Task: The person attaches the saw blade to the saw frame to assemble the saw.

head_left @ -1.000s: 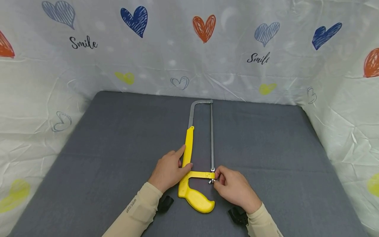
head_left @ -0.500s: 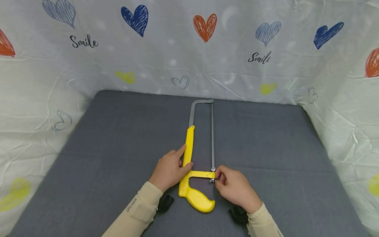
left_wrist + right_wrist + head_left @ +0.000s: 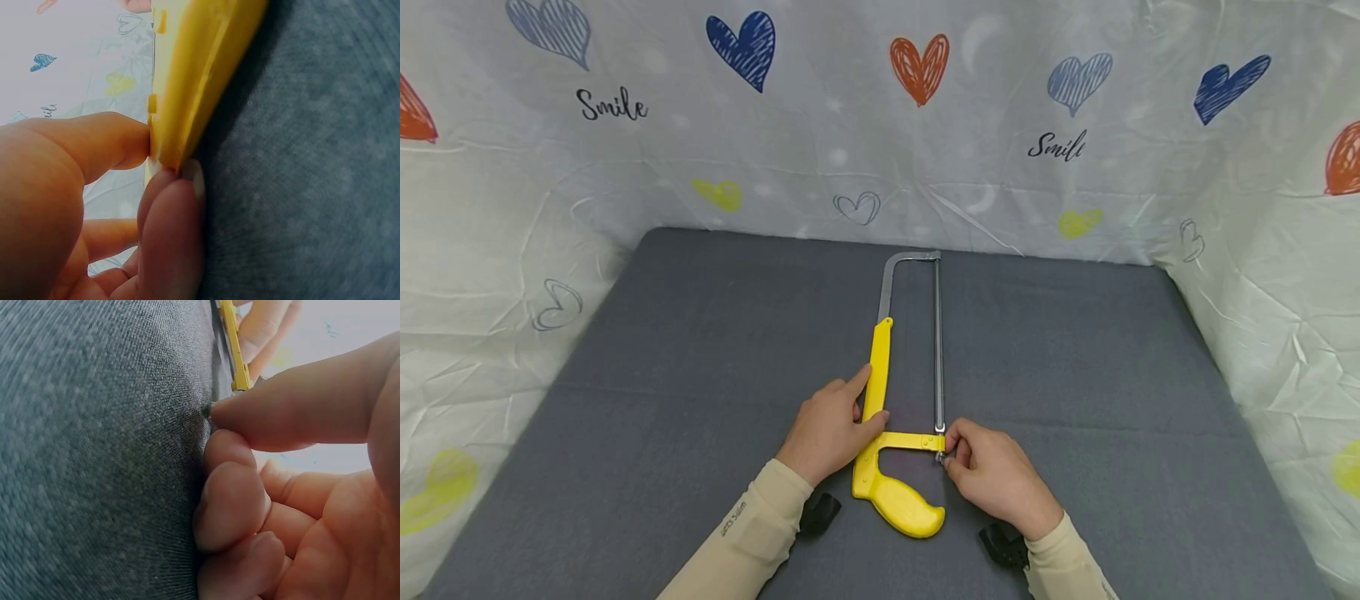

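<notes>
A hacksaw [image 3: 881, 367] with a yellow grip and a grey metal bow lies flat on the dark cloth, its handle toward me. My left hand [image 3: 826, 435] holds the yellow frame above the handle; the left wrist view shows thumb and fingers pinching the yellow frame [image 3: 206, 69]. At the near end of the blade side [image 3: 938, 350], my right hand [image 3: 1000, 477] pinches the small metal wing nut [image 3: 940, 457] below the yellow crosspiece [image 3: 913, 442]. In the right wrist view the fingertips mostly hide the nut, with the yellow crosspiece [image 3: 234, 350] beyond them.
A dark grey cloth [image 3: 1075, 350] covers the table. Behind it and at both sides hangs a white sheet [image 3: 820, 142] printed with hearts and words. Black wrist devices [image 3: 1003, 546] sit under both cuffs.
The wing nut has turned a little between my right fingertips, its wings now lying differently. My left hand and the hacksaw have kept their place.
</notes>
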A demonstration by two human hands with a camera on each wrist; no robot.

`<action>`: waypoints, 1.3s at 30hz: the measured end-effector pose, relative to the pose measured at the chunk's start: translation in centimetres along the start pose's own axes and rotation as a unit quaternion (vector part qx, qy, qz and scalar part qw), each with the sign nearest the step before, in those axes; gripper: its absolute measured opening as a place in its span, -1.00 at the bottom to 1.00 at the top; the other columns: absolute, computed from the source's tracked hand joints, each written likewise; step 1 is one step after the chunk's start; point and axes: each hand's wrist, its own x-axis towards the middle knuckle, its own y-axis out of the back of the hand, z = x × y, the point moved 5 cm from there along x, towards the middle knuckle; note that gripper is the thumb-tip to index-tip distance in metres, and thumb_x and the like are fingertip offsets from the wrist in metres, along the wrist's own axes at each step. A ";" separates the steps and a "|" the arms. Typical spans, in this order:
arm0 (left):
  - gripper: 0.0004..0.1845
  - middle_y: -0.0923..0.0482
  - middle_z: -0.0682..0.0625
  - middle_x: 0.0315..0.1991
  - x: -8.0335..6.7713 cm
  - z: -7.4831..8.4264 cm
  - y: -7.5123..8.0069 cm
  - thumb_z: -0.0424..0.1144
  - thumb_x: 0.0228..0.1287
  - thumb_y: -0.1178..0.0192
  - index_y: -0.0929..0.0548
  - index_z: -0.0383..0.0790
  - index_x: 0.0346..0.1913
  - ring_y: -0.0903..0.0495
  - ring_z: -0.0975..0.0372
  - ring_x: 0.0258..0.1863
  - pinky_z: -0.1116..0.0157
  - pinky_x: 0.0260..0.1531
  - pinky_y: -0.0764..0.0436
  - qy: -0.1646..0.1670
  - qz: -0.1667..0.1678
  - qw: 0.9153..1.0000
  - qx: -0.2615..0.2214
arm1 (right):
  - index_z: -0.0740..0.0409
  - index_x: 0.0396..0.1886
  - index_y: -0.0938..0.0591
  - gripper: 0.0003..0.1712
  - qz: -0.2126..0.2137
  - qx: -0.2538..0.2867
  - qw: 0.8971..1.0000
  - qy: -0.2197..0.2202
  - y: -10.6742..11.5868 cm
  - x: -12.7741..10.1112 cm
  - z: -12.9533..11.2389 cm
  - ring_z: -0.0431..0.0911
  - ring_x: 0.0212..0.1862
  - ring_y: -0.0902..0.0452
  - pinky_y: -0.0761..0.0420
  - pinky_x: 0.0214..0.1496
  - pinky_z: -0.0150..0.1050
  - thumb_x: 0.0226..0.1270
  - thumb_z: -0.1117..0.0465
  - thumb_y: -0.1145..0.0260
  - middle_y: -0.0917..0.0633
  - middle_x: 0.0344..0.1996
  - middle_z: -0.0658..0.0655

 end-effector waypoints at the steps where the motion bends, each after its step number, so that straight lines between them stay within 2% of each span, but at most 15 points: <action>1: -0.14 -0.43 -0.01 -0.40 0.0 0.0 0.0 0.05 0.38 -0.46 -0.40 -0.14 0.65 -0.40 0.21 -0.52 0.32 -0.50 -0.39 0.000 -0.001 1.000 0.001 | -0.06 -0.25 -0.66 -0.82 0.001 0.000 1.000 0.000 0.0 0.0 0.0 -0.26 -0.63 -0.36 -0.36 -0.53 -0.33 0.32 0.30 -0.47 -0.51 -0.61 -0.16; 18: -0.13 -0.43 -0.01 -0.39 0.1 0.2 0.0 0.06 0.39 -0.45 -0.40 -0.14 0.65 -0.40 0.20 -0.50 0.32 -0.49 -0.39 0.003 -0.003 1.000 -0.001 | -0.08 -0.27 -0.64 -0.80 0.004 -0.011 1.000 -0.011 0.1 0.1 0.0 -0.25 -0.62 -0.36 -0.35 -0.52 -0.33 0.34 0.25 -0.53 -0.51 -0.61 -0.16; 25: -0.13 -0.44 -0.01 -0.39 0.1 0.2 -0.1 0.06 0.39 -0.46 -0.39 -0.14 0.65 -0.40 0.20 -0.50 0.32 -0.49 -0.39 0.003 -0.005 1.000 -0.001 | -0.07 -0.22 -0.66 -0.81 -0.008 -0.002 1.000 -0.007 0.0 -0.1 0.2 -0.25 -0.63 -0.36 -0.36 -0.51 -0.32 0.26 0.31 -0.42 -0.53 -0.59 -0.16; 30: -0.12 -0.44 -0.02 -0.38 0.0 0.1 -0.2 0.06 0.38 -0.46 -0.39 -0.14 0.66 -0.41 0.20 -0.50 0.31 -0.49 -0.40 0.007 -0.006 1.000 0.002 | -0.11 -0.28 -0.64 -0.89 -0.019 0.020 0.999 -0.034 -0.1 -0.1 0.3 -0.21 -0.63 -0.37 -0.34 -0.53 -0.31 0.35 0.08 -0.44 -0.55 -0.60 -0.13; 34: -0.12 -0.44 -0.02 -0.38 0.0 0.0 -0.2 0.06 0.38 -0.46 -0.39 -0.14 0.66 -0.41 0.20 -0.49 0.31 -0.48 -0.41 0.012 -0.008 1.000 0.003 | -0.12 -0.39 -0.63 -0.70 -0.008 0.031 0.998 -0.053 -0.2 0.0 0.4 -0.19 -0.63 -0.34 -0.30 -0.55 -0.31 0.37 -0.13 -0.52 -0.51 -0.63 -0.11; 39: -0.12 -0.44 -0.03 -0.38 0.0 0.0 -0.2 0.06 0.39 -0.46 -0.39 -0.14 0.66 -0.41 0.20 -0.50 0.31 -0.48 -0.41 0.010 -0.007 1.000 0.003 | -0.11 -0.50 -0.62 -0.63 -0.002 0.032 0.997 -0.066 -0.2 0.2 0.5 -0.18 -0.63 -0.31 -0.24 -0.55 -0.32 0.34 -0.13 -0.57 -0.48 -0.67 -0.10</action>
